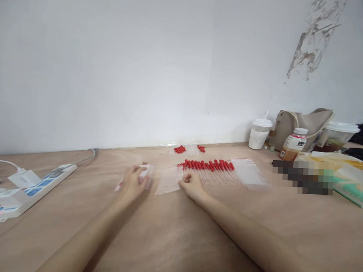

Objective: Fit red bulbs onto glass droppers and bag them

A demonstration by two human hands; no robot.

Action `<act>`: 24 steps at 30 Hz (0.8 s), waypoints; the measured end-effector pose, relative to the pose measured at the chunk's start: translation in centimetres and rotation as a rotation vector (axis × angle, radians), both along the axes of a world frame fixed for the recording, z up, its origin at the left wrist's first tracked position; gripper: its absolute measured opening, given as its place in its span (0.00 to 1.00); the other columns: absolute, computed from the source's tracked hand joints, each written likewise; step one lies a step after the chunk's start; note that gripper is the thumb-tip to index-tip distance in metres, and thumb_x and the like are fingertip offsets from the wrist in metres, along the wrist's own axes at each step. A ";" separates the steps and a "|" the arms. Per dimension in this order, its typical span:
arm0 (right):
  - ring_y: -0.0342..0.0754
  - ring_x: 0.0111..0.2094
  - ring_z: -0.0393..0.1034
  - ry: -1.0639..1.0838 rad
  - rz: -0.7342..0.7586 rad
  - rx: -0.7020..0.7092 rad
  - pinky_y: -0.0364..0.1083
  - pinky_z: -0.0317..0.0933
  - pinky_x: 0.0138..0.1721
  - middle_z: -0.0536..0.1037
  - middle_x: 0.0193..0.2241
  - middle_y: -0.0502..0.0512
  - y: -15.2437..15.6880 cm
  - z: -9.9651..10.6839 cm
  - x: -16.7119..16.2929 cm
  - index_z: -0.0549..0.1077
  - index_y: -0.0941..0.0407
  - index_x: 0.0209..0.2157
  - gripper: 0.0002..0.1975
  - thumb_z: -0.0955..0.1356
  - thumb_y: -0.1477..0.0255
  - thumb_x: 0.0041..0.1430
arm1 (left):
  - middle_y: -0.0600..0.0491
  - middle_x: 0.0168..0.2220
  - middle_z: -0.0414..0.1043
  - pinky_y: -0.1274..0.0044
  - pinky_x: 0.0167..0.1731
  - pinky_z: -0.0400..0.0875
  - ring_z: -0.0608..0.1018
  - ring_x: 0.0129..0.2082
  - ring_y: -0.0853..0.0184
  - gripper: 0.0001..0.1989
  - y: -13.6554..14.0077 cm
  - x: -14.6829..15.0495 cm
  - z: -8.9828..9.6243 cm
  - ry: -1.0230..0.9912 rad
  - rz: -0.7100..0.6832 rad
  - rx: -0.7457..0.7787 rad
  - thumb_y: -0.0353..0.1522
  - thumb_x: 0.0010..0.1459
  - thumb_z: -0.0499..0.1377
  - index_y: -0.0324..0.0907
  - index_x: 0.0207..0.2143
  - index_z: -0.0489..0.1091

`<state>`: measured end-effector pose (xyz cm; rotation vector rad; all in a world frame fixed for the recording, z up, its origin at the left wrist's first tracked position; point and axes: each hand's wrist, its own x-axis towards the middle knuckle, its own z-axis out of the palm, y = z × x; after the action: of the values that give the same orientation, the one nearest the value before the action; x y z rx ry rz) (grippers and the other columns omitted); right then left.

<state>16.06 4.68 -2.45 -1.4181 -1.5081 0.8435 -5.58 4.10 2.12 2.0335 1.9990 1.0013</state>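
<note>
My left hand (133, 181) rests over a small clear plastic bag (151, 175) with something white and bits of red in it. Its fingers are curved but apart, slightly blurred. My right hand (193, 186) is closed in a pinch at the right edge of a flat clear bag (168, 180); what lies between its fingertips is hidden. Just beyond that hand runs a row of thin clear sticks with red tips (209, 166), lying side by side. Another clear zip bag (251, 173) with a red seal line lies at the row's right end.
By the wall lie loose red pieces (179, 149) on clear plastic. A power strip (37, 192) with chargers is on the left. To the right stand a white-lidded cup (259, 134), a bottle (294, 144), a grey bag (308, 121) and a larger cup (334, 136).
</note>
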 end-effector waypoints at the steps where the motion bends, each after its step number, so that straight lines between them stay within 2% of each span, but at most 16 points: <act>1: 0.40 0.24 0.62 0.034 0.019 -0.004 0.39 0.53 0.24 0.67 0.22 0.47 -1.1 0.0 0.1 0.60 0.56 0.26 0.09 0.66 0.71 0.43 | 0.48 0.42 0.66 0.70 0.48 0.61 0.67 0.46 0.60 0.10 -1.0 1.5 -0.7 0.098 -0.137 0.064 0.33 0.54 0.54 0.40 0.37 0.69; 3: 0.38 0.20 0.59 0.100 0.100 -0.046 0.38 0.51 0.21 0.66 0.21 0.46 -3.7 -0.2 0.6 0.58 0.56 0.26 0.10 0.66 0.69 0.45 | 0.47 0.44 0.65 0.70 0.48 0.61 0.66 0.48 0.61 0.14 -3.0 4.2 -2.3 0.205 -0.332 0.101 0.36 0.58 0.48 0.40 0.42 0.67; 5: 0.37 0.16 0.56 0.147 0.251 -0.137 0.38 0.49 0.17 0.65 0.19 0.45 -6.4 -0.6 1.6 0.57 0.55 0.27 0.11 0.65 0.67 0.46 | 0.44 0.52 0.59 0.66 0.50 0.58 0.61 0.53 0.59 0.21 -5.0 6.1 -3.7 0.282 -0.380 0.032 0.39 0.60 0.44 0.39 0.52 0.60; 7: 0.37 0.16 0.55 0.153 0.325 -0.136 0.38 0.49 0.18 0.64 0.18 0.43 -8.1 -0.8 3.3 0.57 0.55 0.29 0.11 0.66 0.68 0.46 | 0.41 0.57 0.51 0.63 0.52 0.54 0.54 0.57 0.55 0.26 -6.7 7.0 -4.4 0.354 -0.425 -0.098 0.42 0.60 0.43 0.37 0.56 0.54; 9: 0.38 0.19 0.58 0.075 0.273 -0.076 0.38 0.52 0.21 0.65 0.18 0.44 -8.2 -0.8 5.8 0.59 0.56 0.28 0.10 0.66 0.70 0.45 | 0.42 0.60 0.44 0.59 0.53 0.49 0.48 0.59 0.53 0.29 -7.7 7.2 -4.3 0.417 -0.524 -0.180 0.45 0.59 0.43 0.39 0.58 0.48; 12: 0.40 0.22 0.61 -0.198 0.088 0.042 0.39 0.54 0.24 0.68 0.20 0.49 -5.8 0.1 10.1 0.64 0.58 0.26 0.05 0.65 0.72 0.46 | 0.49 0.61 0.39 0.60 0.54 0.45 0.45 0.59 0.57 0.26 -8.1 7.3 -2.7 0.482 -0.837 -0.193 0.43 0.60 0.42 0.47 0.59 0.44; 15: 0.42 0.26 0.65 -0.515 -0.077 0.107 0.40 0.54 0.27 0.72 0.23 0.51 -2.3 1.5 13.3 0.69 0.57 0.25 0.05 0.63 0.72 0.47 | 0.54 0.60 0.43 0.61 0.55 0.46 0.50 0.59 0.59 0.24 -7.5 8.0 -1.0 0.509 -1.141 -0.145 0.42 0.59 0.45 0.52 0.57 0.48; 17: 0.44 0.30 0.66 -0.621 -0.194 0.079 0.40 0.55 0.29 0.74 0.26 0.52 -0.3 2.3 14.1 0.70 0.56 0.25 0.06 0.62 0.72 0.48 | 0.54 0.59 0.48 0.62 0.55 0.47 0.53 0.58 0.60 0.23 -6.9 8.6 -0.6 0.503 -1.240 -0.107 0.41 0.59 0.47 0.52 0.56 0.51; 19: 0.46 0.33 0.67 -0.655 -0.259 0.045 0.42 0.55 0.31 0.74 0.29 0.53 1.3 2.6 13.9 0.71 0.55 0.26 0.06 0.63 0.71 0.48 | 0.53 0.57 0.54 0.63 0.55 0.49 0.56 0.57 0.61 0.21 -6.7 8.9 -1.2 0.456 -1.226 -0.043 0.38 0.59 0.48 0.50 0.55 0.55; 22: 0.50 0.36 0.68 -0.677 -0.318 -0.015 0.44 0.56 0.32 0.74 0.32 0.57 3.4 2.6 12.9 0.72 0.56 0.27 0.07 0.63 0.70 0.48 | 0.50 0.52 0.62 0.64 0.52 0.55 0.60 0.54 0.61 0.17 -7.1 8.3 -2.8 0.308 -1.013 0.092 0.33 0.59 0.48 0.46 0.50 0.62; 24: 0.52 0.37 0.68 -0.686 -0.351 -0.061 0.45 0.57 0.33 0.74 0.32 0.60 4.5 2.3 12.3 0.72 0.57 0.28 0.08 0.63 0.70 0.47 | 0.47 0.50 0.63 0.67 0.50 0.60 0.64 0.51 0.62 0.15 -7.6 7.5 -3.7 0.240 -0.881 0.126 0.31 0.59 0.48 0.44 0.48 0.64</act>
<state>28.33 9.15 -0.13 -2.0725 -1.6410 0.1821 1.95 -3.54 -1.62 2.7691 0.8779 0.6989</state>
